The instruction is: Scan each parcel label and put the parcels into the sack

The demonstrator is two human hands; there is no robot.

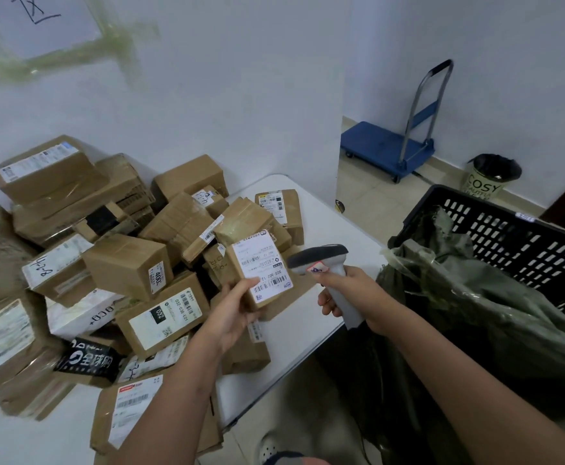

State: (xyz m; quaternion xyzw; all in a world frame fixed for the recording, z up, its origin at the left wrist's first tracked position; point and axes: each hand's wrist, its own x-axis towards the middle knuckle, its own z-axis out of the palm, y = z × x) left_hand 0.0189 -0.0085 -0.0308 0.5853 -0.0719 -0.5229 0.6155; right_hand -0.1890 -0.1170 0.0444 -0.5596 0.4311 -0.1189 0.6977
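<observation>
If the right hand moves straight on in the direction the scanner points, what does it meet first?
Probably the labelled parcel held up by the left hand; the scanner in the right hand aims at it, though depth is unclear.

A small brown parcel (261, 273), white label (263, 267) facing up, is held tilted above the white table (311, 317), left of the grey scanner (324, 263); the green sack (482, 307) gapes right of the table.

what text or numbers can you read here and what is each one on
"COSY" on the bin by the wall
"032" and "032-036 E01" on the box label left of the left hand
"502-602 12" on the held parcel label, seen upside down
"400" on the mid-pile box, partly legible
The other labels are too small or blurred
</observation>
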